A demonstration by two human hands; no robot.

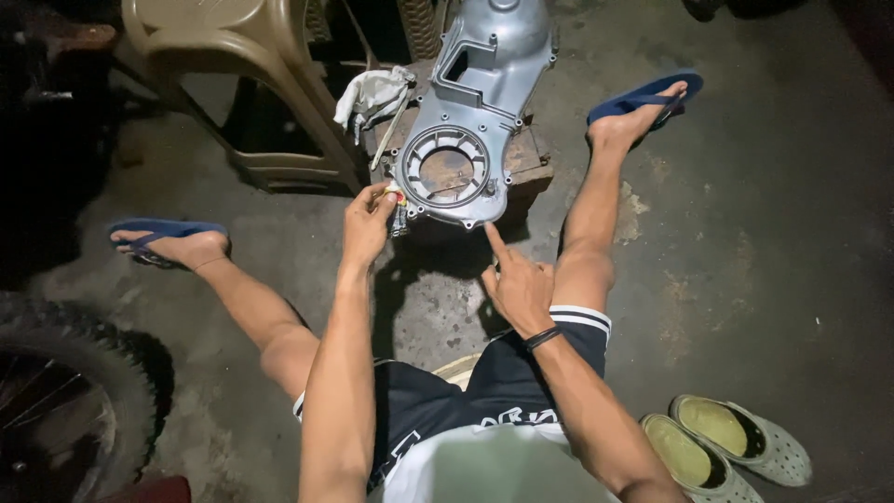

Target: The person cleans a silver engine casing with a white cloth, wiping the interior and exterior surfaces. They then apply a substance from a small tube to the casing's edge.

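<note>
Concrete floor point(745, 233), dim; left grip point(368, 219) pinching small part; right grip point(517, 279) empty, pointing

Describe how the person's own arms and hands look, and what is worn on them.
Both arms are bare, with no sleeves and no gloves. The left hand wears nothing. The right hand has a dark band around its wrist. No rings can be made out.

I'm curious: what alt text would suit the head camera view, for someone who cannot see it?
A seated person's left hand holds a small tool at the edge of a grey metal engine cover lying on a wooden block, while the right hand points at it.
</note>
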